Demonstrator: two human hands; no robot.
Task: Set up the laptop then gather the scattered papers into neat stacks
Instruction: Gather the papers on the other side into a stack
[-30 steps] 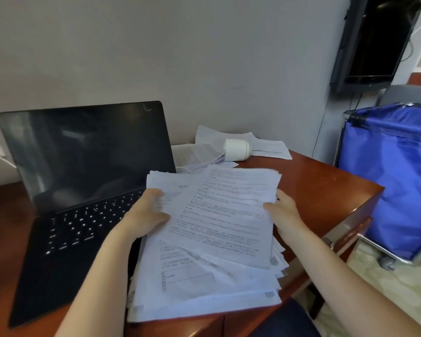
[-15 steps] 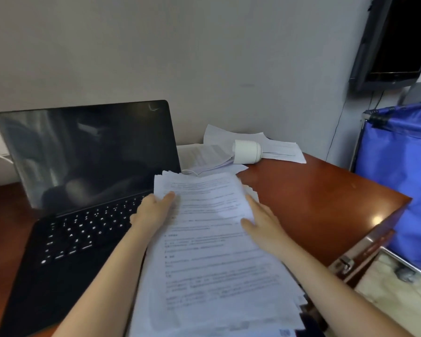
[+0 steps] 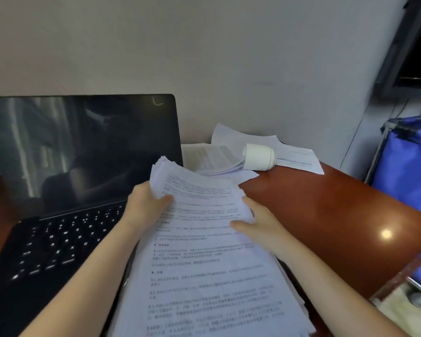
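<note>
A work corner in an office-like room, possibly a hotel room. A glossy red-brown wooden tabletop (image 3: 326, 215) stands against a plain grey wall (image 3: 204, 57), with an open laptop (image 3: 83, 154) at left and printed papers (image 3: 204, 263) at centre. At upper right a dark flat screen (image 3: 413, 45) hangs on the wall. A blue fabric cart (image 3: 408, 166) on a metal frame stands at the right edge.

— What colour's the desk (image 3: 326, 215)?
— Reddish-brown. The laptop (image 3: 83, 154) toward its left edge is black, with white letters on the keys.
— The papers (image 3: 204, 263)?
— White, with rows of dark print. White jar (image 3: 259, 156) at the back edge. Blue bag (image 3: 408, 166) off the right edge.
</note>
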